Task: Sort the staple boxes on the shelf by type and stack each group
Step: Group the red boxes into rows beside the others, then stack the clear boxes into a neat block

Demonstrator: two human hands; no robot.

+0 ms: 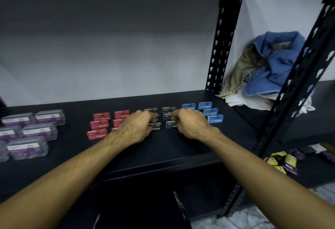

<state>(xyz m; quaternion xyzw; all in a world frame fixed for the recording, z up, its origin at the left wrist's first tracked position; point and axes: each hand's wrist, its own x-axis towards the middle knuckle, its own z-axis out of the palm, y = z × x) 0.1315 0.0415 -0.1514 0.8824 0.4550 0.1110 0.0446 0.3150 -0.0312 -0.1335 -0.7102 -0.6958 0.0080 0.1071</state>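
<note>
On the black shelf board [163,147], the far left holds clear plastic cases with purple labels [29,134], lying flat and well apart from everything else. Next come the small red cardboard staple boxes [98,124], laid in two short columns rather than stacked; the nearer boxes of the right column are partly hidden behind the left hand [134,129]. That hand lies over the left column of small black staple boxes [154,110], its fingers curled down around one or two of them — the grip looks like a pinch on the box sides, though the fingertips are hidden. The right hand [192,125] mirrors it on the right black column, fingers curled onto a box near the front, where "Staples" print shows below the knuckles. Beyond it lie the small blue staple boxes [208,110], loosely grouped and touching one another. Outside the black slotted steel upright [223,47], a heap of blue and tan cloth [268,65] sits on the neighbouring shelf.

The sorting by colour looks done; stacking seems to be the step in hand. The risk is in lifting from both columns at once — the boxes are small and light, so a curled finger could drag a neighbouring one askew, or the right wrist could nudge the blue group just beside it.
</note>
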